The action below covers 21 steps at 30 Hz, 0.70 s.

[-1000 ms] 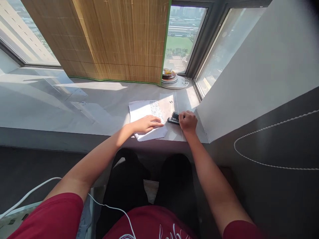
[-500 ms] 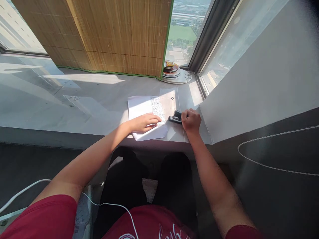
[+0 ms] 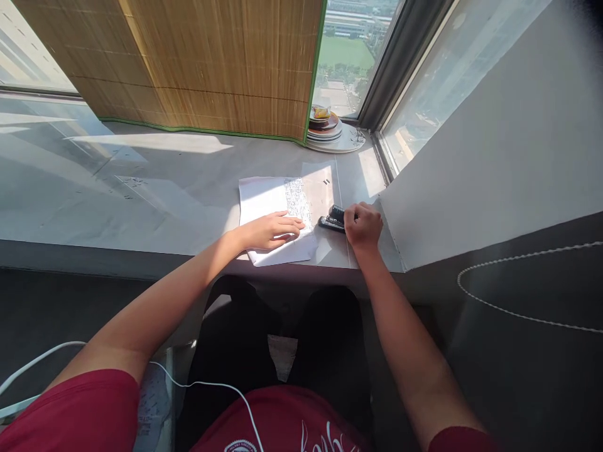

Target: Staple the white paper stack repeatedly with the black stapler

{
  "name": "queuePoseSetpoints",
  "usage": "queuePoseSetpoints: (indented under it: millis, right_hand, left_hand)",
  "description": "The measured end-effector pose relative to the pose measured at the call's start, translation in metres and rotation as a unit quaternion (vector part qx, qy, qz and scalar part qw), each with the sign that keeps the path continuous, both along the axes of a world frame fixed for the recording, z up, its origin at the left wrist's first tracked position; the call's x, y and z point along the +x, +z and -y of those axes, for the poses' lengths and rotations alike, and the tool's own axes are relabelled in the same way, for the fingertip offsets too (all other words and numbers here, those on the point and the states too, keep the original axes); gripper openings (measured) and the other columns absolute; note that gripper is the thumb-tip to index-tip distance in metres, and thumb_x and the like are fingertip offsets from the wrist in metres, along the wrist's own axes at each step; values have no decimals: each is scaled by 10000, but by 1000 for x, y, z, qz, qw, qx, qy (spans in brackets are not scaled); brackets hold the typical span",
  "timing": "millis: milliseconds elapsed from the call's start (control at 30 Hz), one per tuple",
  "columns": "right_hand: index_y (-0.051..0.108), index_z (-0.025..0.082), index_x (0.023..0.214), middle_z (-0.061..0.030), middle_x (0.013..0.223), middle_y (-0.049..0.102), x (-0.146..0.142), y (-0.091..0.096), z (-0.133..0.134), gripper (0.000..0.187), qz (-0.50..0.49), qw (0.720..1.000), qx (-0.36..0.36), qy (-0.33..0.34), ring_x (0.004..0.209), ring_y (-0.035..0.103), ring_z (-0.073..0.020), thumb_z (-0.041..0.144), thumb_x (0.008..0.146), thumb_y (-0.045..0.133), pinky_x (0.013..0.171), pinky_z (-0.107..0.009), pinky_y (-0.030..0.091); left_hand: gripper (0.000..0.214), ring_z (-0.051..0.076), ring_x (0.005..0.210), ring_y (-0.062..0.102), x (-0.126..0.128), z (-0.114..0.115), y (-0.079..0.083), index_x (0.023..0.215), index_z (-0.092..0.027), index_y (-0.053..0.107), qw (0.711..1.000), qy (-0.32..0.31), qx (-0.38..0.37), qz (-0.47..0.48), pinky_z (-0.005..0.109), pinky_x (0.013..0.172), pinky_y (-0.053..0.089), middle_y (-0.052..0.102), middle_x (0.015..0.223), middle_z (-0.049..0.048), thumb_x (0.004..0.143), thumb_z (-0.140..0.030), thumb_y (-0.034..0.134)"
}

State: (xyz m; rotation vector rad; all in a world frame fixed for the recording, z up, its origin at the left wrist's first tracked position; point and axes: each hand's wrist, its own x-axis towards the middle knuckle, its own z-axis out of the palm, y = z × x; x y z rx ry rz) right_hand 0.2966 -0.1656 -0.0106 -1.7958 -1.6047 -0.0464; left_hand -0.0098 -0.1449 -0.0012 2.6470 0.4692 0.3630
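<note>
A white sheet of paper with a block of print lies on the grey windowsill near its front edge. My left hand lies flat on the paper's lower part, fingers stretched out. Just right of the paper sits a black stapler. My right hand is closed over the stapler's rear end; its front sticks out to the left toward the paper's edge.
A stack of plates stands at the back right corner by the window. A bamboo blind hangs behind the sill. A slanted white wall bounds the right side. A white cable runs across my lap.
The view has shifted a little; both hands stay in place on the paper and the stapler.
</note>
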Motion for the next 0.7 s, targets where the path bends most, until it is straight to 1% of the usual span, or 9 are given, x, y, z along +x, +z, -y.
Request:
queuePoseSetpoints:
  millis: [167, 300, 400, 567, 700]
  right_hand:
    - [412, 241, 622, -18, 695, 427, 0, 0, 0, 345, 8, 1000, -6, -2, 737, 411, -206, 211, 958, 481, 681, -321, 312]
    - [440, 239, 629, -19, 696, 432, 0, -1, -1, 334, 12, 1000, -2, -2, 738, 421, -206, 214, 960, 471, 677, -323, 308]
    - [431, 237, 625, -18, 694, 428, 1, -2, -1, 341, 11, 1000, -4, 1, 734, 417, -203, 213, 962, 471, 677, -323, 301]
    - [388, 233, 621, -17, 698, 425, 1, -2, 0, 371, 14, 1000, -11, 1, 729, 421, -193, 221, 983, 466, 674, -325, 284]
    - [389, 230, 634, -19, 713, 449, 1, -3, -1, 362, 20, 1000, -13, -3, 741, 426, -190, 223, 984, 479, 674, -319, 286]
  left_hand:
    - [383, 272, 1537, 568, 0, 0, -1, 1340, -233, 758, 1000, 6, 7, -2, 549, 1365, 308, 707, 1541, 105, 1115, -279, 451]
    - [418, 268, 1485, 602, 0, -1, -3, 1414, -266, 738, 1000, 2, 18, 6, 538, 1337, 349, 718, 1524, 97, 1088, -242, 479]
    - [453, 274, 1432, 624, 1, -2, -5, 1469, -281, 717, 1000, 4, 30, 5, 533, 1312, 365, 711, 1520, 105, 1094, -248, 465]
    - [510, 315, 1332, 635, 3, -3, -6, 1553, -329, 664, 998, 12, 65, -20, 525, 1251, 398, 692, 1487, 118, 1094, -284, 446]
    - [512, 337, 1287, 631, 6, -2, -2, 1580, -377, 624, 995, 13, 84, -45, 505, 1232, 393, 689, 1441, 99, 1088, -374, 485]
